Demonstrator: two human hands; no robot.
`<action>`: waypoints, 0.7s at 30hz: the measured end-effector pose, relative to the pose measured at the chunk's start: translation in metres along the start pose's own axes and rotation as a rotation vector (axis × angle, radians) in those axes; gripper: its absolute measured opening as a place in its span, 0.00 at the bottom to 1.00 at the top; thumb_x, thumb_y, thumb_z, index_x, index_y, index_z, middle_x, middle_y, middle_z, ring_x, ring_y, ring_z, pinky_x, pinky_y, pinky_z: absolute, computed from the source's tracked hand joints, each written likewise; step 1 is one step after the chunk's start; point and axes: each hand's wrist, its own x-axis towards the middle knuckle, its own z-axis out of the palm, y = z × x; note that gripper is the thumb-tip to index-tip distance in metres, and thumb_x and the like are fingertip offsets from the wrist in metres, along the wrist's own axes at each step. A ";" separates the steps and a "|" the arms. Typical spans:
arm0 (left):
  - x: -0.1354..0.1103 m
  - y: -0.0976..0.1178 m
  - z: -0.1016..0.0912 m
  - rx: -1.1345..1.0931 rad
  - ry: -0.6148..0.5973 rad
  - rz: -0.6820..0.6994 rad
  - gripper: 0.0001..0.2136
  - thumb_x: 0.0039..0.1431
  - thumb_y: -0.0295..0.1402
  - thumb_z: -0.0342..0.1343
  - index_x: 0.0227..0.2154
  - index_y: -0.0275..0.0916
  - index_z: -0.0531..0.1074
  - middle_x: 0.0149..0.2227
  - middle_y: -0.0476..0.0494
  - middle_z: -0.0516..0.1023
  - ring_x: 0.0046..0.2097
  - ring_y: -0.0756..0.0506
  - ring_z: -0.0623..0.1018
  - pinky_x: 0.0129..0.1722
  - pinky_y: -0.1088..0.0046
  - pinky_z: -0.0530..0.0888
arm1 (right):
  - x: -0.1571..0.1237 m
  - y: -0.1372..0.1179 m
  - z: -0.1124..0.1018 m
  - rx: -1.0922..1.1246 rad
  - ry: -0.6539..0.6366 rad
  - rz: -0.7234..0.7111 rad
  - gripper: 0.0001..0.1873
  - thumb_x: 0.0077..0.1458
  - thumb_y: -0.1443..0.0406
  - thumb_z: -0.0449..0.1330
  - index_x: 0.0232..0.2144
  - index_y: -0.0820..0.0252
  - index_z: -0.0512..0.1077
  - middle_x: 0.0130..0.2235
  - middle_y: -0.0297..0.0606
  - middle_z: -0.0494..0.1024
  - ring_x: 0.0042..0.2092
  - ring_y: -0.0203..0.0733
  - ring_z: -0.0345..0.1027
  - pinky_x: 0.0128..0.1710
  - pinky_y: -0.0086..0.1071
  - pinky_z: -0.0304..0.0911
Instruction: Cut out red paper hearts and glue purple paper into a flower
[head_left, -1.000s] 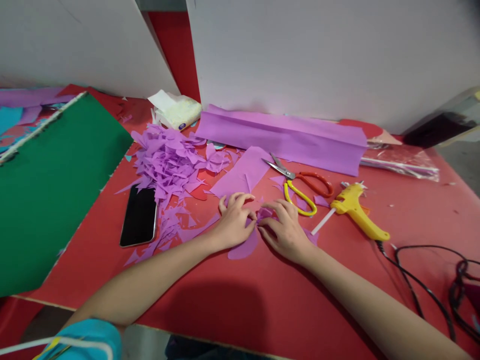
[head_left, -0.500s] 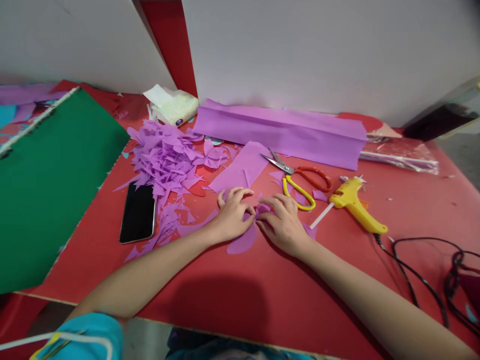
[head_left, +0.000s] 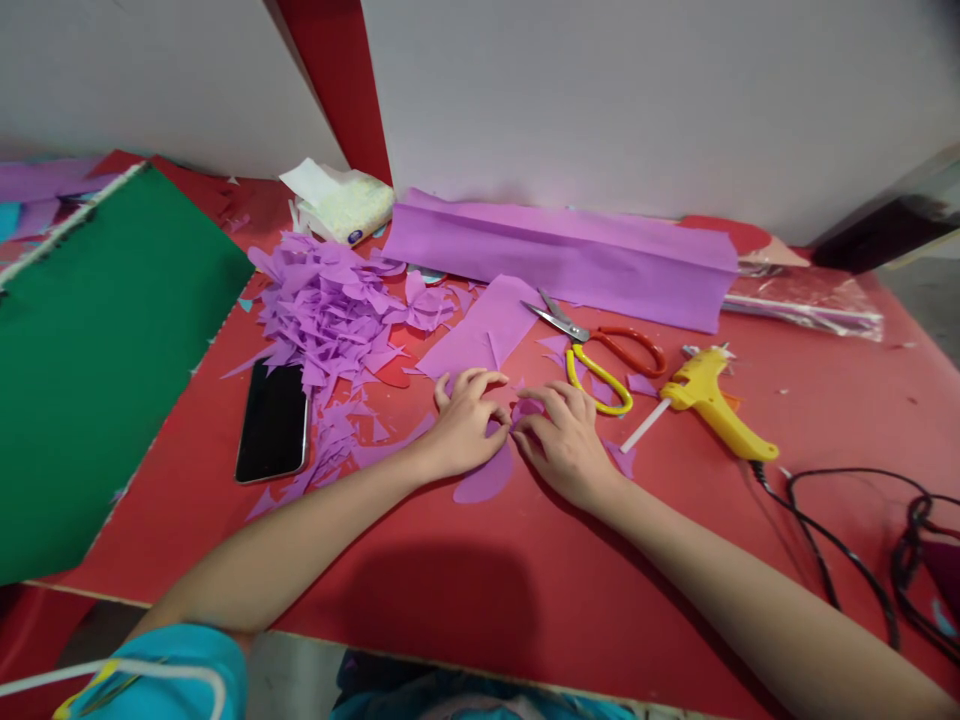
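Both my hands rest on the red table point(head_left: 465, 590), fingertips meeting over a small purple paper piece point(head_left: 487, 478). My left hand point(head_left: 463, 428) curls its fingers down and pinches the paper's left side. My right hand point(head_left: 564, 440) pinches a bunched part of the same paper point(head_left: 526, 408) from the right. The paper's rounded lower edge pokes out below the hands; the middle is hidden by my fingers.
A pile of purple paper scraps point(head_left: 330, 310) and a black phone point(head_left: 273, 420) lie to the left. Scissors point(head_left: 600, 355) and a yellow glue gun point(head_left: 712, 402) with black cable point(head_left: 840, 560) lie right. Purple sheet point(head_left: 562, 255), tissue pack point(head_left: 341, 205), green board point(head_left: 90, 340) stand behind.
Both hands stay pinched on the purple paper with only small finger shifts. The view has drifted slightly.
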 end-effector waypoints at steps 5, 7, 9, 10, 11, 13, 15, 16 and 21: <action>0.000 0.000 0.001 0.001 0.002 0.001 0.05 0.52 0.31 0.53 0.24 0.42 0.73 0.53 0.47 0.65 0.57 0.41 0.59 0.55 0.49 0.48 | 0.000 -0.003 0.001 0.048 0.014 0.073 0.05 0.51 0.67 0.57 0.25 0.58 0.72 0.44 0.43 0.72 0.48 0.51 0.56 0.45 0.47 0.53; 0.000 0.000 0.000 0.005 0.002 0.001 0.05 0.51 0.31 0.53 0.24 0.42 0.73 0.52 0.46 0.66 0.57 0.41 0.60 0.56 0.49 0.48 | 0.000 -0.004 0.001 0.061 0.012 0.088 0.05 0.51 0.67 0.57 0.25 0.59 0.72 0.44 0.43 0.71 0.48 0.52 0.56 0.45 0.47 0.54; 0.000 0.001 -0.001 0.006 0.003 0.000 0.05 0.51 0.31 0.54 0.24 0.42 0.73 0.52 0.46 0.66 0.56 0.41 0.60 0.56 0.49 0.47 | 0.000 -0.005 0.002 0.069 0.021 0.099 0.05 0.51 0.67 0.57 0.25 0.59 0.72 0.44 0.43 0.71 0.48 0.52 0.55 0.45 0.48 0.54; 0.000 0.001 -0.001 0.002 0.004 -0.002 0.04 0.50 0.32 0.54 0.24 0.42 0.73 0.52 0.46 0.66 0.56 0.40 0.60 0.56 0.49 0.48 | 0.000 -0.005 0.002 0.071 0.027 0.102 0.06 0.51 0.67 0.57 0.25 0.58 0.72 0.44 0.43 0.71 0.48 0.52 0.55 0.45 0.48 0.54; 0.000 0.002 -0.001 -0.003 0.005 -0.003 0.04 0.49 0.32 0.55 0.24 0.42 0.73 0.52 0.46 0.66 0.56 0.40 0.60 0.56 0.49 0.48 | 0.000 -0.005 0.002 0.074 0.033 0.103 0.06 0.51 0.67 0.57 0.24 0.58 0.72 0.43 0.43 0.71 0.48 0.52 0.55 0.45 0.48 0.54; 0.000 0.002 -0.002 -0.016 0.000 0.000 0.04 0.48 0.34 0.56 0.23 0.41 0.73 0.52 0.46 0.66 0.56 0.40 0.60 0.56 0.49 0.48 | 0.000 -0.005 0.002 0.077 0.044 0.099 0.06 0.51 0.67 0.57 0.24 0.58 0.72 0.43 0.43 0.70 0.47 0.52 0.56 0.45 0.49 0.55; 0.000 0.002 -0.002 -0.026 -0.006 0.008 0.04 0.48 0.35 0.56 0.23 0.41 0.73 0.52 0.46 0.66 0.56 0.39 0.60 0.56 0.49 0.48 | -0.001 -0.004 0.002 0.079 0.048 0.097 0.06 0.51 0.68 0.57 0.24 0.58 0.72 0.43 0.43 0.70 0.47 0.52 0.56 0.45 0.48 0.56; 0.000 0.002 -0.003 -0.027 -0.008 0.014 0.04 0.48 0.35 0.56 0.23 0.41 0.73 0.52 0.46 0.66 0.56 0.39 0.60 0.56 0.49 0.48 | -0.001 -0.004 0.002 0.081 0.051 0.097 0.06 0.51 0.68 0.57 0.24 0.58 0.72 0.43 0.43 0.70 0.47 0.51 0.56 0.45 0.48 0.56; 0.000 0.000 -0.003 -0.022 -0.017 0.030 0.04 0.50 0.34 0.56 0.25 0.42 0.74 0.52 0.45 0.65 0.56 0.40 0.60 0.55 0.48 0.49 | -0.001 -0.003 0.001 0.094 0.045 0.102 0.06 0.51 0.67 0.57 0.24 0.58 0.72 0.43 0.43 0.70 0.47 0.51 0.56 0.46 0.48 0.57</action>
